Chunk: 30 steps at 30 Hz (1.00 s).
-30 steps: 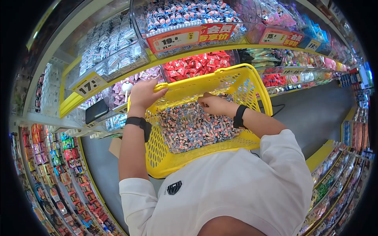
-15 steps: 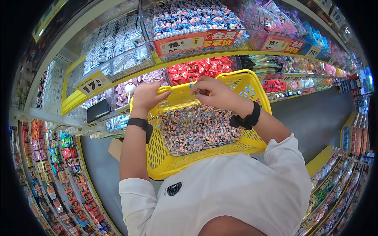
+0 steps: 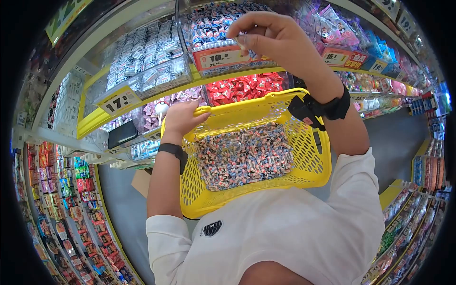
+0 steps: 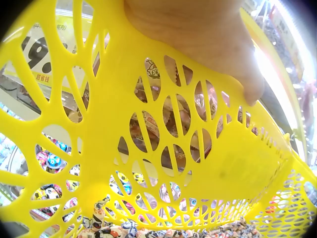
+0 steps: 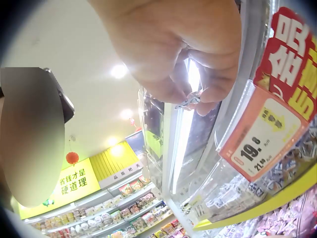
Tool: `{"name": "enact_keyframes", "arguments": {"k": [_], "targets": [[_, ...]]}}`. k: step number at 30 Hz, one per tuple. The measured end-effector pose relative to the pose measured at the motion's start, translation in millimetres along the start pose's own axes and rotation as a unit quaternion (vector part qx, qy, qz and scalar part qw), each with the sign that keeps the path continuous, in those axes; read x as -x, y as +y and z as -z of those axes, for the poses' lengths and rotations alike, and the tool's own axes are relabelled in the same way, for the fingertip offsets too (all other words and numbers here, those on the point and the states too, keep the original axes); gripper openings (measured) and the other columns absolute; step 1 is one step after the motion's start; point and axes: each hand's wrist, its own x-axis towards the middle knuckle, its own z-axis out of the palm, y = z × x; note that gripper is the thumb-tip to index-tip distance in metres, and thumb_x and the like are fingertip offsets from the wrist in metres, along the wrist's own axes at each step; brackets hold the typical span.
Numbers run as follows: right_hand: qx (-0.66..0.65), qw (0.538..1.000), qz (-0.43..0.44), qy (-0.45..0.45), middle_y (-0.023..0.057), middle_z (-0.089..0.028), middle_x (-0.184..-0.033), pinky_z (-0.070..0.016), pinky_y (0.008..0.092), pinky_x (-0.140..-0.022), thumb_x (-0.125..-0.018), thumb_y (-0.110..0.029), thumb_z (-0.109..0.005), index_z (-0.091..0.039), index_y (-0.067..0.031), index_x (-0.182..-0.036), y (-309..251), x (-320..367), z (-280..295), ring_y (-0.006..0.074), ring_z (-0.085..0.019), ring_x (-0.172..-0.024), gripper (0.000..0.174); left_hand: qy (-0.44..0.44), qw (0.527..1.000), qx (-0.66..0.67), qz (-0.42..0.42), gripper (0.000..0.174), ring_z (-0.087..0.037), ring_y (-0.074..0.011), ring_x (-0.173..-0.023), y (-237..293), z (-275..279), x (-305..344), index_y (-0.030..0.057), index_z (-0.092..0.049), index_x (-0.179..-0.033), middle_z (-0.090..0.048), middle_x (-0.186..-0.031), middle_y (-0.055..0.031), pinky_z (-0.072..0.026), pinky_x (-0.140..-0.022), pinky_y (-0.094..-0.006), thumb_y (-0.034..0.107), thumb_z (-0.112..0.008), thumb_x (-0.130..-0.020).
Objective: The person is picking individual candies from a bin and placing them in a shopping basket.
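A yellow basket (image 3: 311,166) holds a wide layer of small wrapped candies (image 3: 244,156). My left hand (image 3: 183,118) grips the basket's rim at its far left corner; the left wrist view shows that hand (image 4: 198,34) over the yellow wall. Raised above the basket, my right hand (image 3: 280,40) pinches a small wrapped candy (image 3: 241,41) between thumb and fingers, in front of the bin of blue-and-white candies (image 3: 209,23). In the right wrist view the candy (image 5: 190,101) shows at the fingertips of the right hand (image 5: 183,44).
Price tags (image 3: 223,57) line the yellow-edged shelf. Below it lie red candies (image 3: 242,89) and a dark phone-like object (image 3: 122,135). A white bin of wrapped sweets (image 3: 142,57) stands left. More stocked shelves (image 3: 66,204) rise at lower left and right.
My right hand has risen from the candies in the basket, over its far rim, up to the upper bin's front. My left hand keeps its grip on the rim.
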Motion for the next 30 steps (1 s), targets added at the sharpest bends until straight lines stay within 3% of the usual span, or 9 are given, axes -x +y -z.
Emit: {"name": "enact_keyframes", "arguments": {"k": [1, 4, 5, 8, 12, 30], "targets": [[0.041, 0.998, 0.039, 0.007, -0.0012, -0.063, -0.081, -0.0437, 0.0209, -0.062, -0.093, -0.016, -0.063, -0.066, -0.0023, -0.102, -1, -11, 4, 0.0051, -0.055, -0.069, 0.017, 0.001, 1.0, 0.003, -0.002, 0.048, -0.062, -0.0347, -0.071, 0, -1, 0, 0.0078, -0.061, -0.078, -0.062, -0.073, -0.0139, -0.047, -0.064, -0.0473, 0.055, -0.067, -0.081], [0.024, 0.998, -0.058, 0.006, 0.0012, -0.061, -0.068, -0.0438, 0.0273, -0.058, -0.087, -0.011, -0.06, -0.067, -0.001, -0.092, -10, -41, 9, 0.0106, -0.054, -0.063, 0.013, 0.002, 1.0, 0.004, -0.004, 0.047, -0.061, -0.0353, -0.071, -1, -2, 1, 0.0082, -0.06, -0.078, -0.061, -0.072, -0.0144, -0.0462, -0.063, -0.0477, 0.055, -0.067, -0.081], [-0.011, 0.998, -0.058, -0.001, -0.0058, -0.058, -0.075, -0.0418, 0.0206, -0.059, -0.087, -0.009, -0.063, -0.068, -0.0041, -0.098, 5, -49, 12, 0.0014, -0.05, -0.07, 0.013, 0.003, 1.0, 0.003, -0.005, 0.047, -0.061, -0.0352, -0.071, -1, -2, 1, 0.0083, -0.06, -0.078, -0.061, -0.072, -0.0143, -0.0461, -0.063, -0.0477, 0.055, -0.067, -0.081], [0.018, 0.997, -0.08, -0.002, -0.0038, -0.059, -0.075, -0.0439, 0.0239, -0.061, -0.086, -0.012, -0.065, -0.069, -0.0052, -0.095, 30, -70, 20, 0.0042, -0.051, -0.07, 0.012, 0.006, 1.0, 0.009, -0.012, 0.048, -0.061, -0.0353, -0.071, 0, 1, 1, 0.0079, -0.06, -0.078, -0.061, -0.072, -0.0144, -0.0461, -0.063, -0.0479, 0.055, -0.066, -0.081], [0.197, 0.979, -0.02, 0.046, 0.0053, -0.066, -0.077, -0.0474, 0.0312, -0.064, -0.086, -0.02, -0.063, -0.069, -0.0033, -0.093, 62, -100, 25, 0.0156, -0.058, -0.068, 0.019, 0.001, 1.0, 0.005, -0.006, 0.049, -0.062, -0.0357, -0.072, 1, 0, 1, 0.0077, -0.06, -0.078, -0.061, -0.073, -0.015, -0.0463, -0.064, -0.0483, 0.056, -0.066, -0.081], [0.329, 0.944, -0.017, 0.004, 0.0102, -0.066, -0.079, -0.0478, 0.0335, -0.065, -0.086, -0.021, -0.062, -0.067, -0.0023, -0.092, 57, -140, 31, 0.0204, -0.06, -0.071, 0.02, 0.001, 1.0, 0.005, -0.008, 0.048, -0.062, -0.0354, -0.071, 0, 0, -1, 0.0077, -0.061, -0.077, -0.062, -0.073, -0.015, -0.047, -0.064, -0.0484, 0.055, -0.067, -0.08]]}}
